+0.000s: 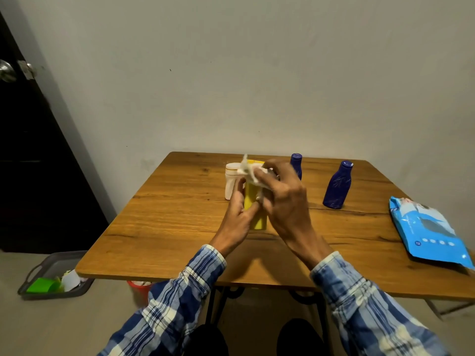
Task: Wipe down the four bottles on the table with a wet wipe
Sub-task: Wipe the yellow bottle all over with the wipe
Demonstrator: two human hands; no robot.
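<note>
The right hand (282, 196) is curled round a crumpled white wet wipe (253, 176) and presses it to the upper part of a tall yellow plastic bottle (258, 222). The left hand (237, 214) grips that bottle's lower body, fingers wrapped round its front. The bottle stands upright near the middle of the brown wood-grain table (167, 227). I cannot tell whether its base is on the top or just off it.

This looks like the wiping of one bottle, with the other three waiting. To do it well, the left hand should probably turn the bottle while the wipe runs from cap to base. That way the part now under the left fingers gets wiped too.

A white plastic bottle with a wide cap (231, 181) stands just beside the yellow one at 10 o'clock, close enough to be knocked by a broad stroke. A dark blue bottle (296, 163) stands at 1 o'clock, partly behind the right hand. A second dark blue bottle (336, 186) is at 3 o'clock, well apart. A blue soft pack of wipes (431, 232) lies at 4 o'clock by the table's right edge.

Bare tabletop lies at 6 through 9 o'clock, the safest room for moving. The far edge at 12 o'clock is near.
</note>
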